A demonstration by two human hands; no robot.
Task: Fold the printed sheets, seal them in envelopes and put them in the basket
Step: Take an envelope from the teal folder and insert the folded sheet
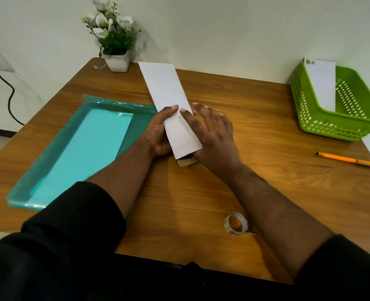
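Around the long white envelope, the landmark for everything else, both hands are busy. Left hand cups it from beneath, fingers curled narrowly around its left edge with the thumb on top, apparently to steady it. Right hand lies over its right side, fingers spread and thumb pressing the face, probably easing the folded sheet home; the open near end shows a darker inside. Left of the envelope lies a teal folder. Near and right of it sits a tape roll, presumably for sealing. Far right are an orange pen and the green basket, which already holds one envelope.
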